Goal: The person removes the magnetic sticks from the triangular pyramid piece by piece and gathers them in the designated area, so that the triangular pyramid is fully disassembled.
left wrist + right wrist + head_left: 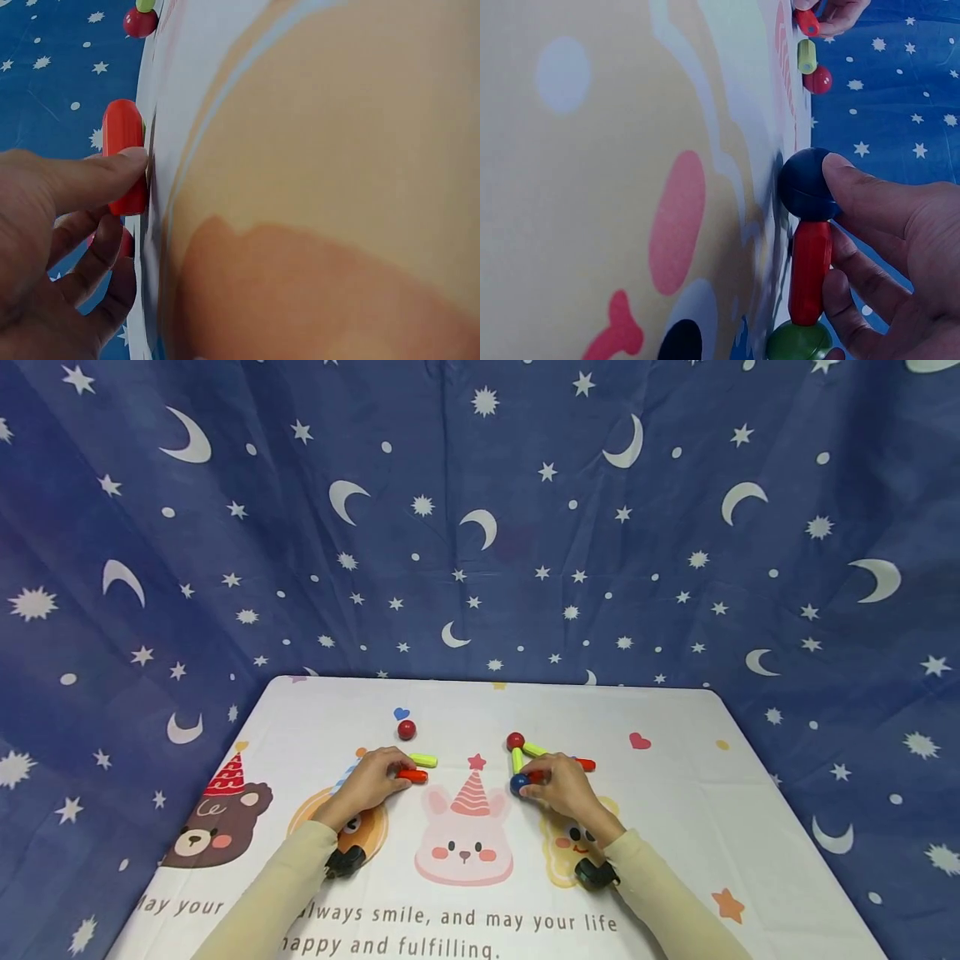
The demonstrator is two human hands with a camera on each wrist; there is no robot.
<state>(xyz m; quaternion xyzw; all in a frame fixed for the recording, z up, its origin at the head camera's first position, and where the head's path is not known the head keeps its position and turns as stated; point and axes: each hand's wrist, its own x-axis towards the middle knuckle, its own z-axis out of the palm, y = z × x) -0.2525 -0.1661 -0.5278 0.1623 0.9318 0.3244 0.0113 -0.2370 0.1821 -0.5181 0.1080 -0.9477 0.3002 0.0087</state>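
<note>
- On the left half of the cartoon-printed tablecloth (pixel 675 827), the left hand (pixel 369 783) pinches a red rod (pixel 412 775) between thumb and curled fingers. The rod lies flat, its long axis running left to right, its free end pointing toward the table's middle.
- Just behind it lies a yellow-green rod (pixel 423 760), roughly parallel; a lone red ball (pixel 407 729) sits farther back.
- Right of the pink rabbit print (pixel 463 839), the right hand (pixel 564 787) curls its fingers round a short red rod (pixel 810 270), thumb on a blue ball (pixel 517 783) at its left end.
- The right wrist view shows a green ball (pixel 799 341) at that rod's other end.
</note>
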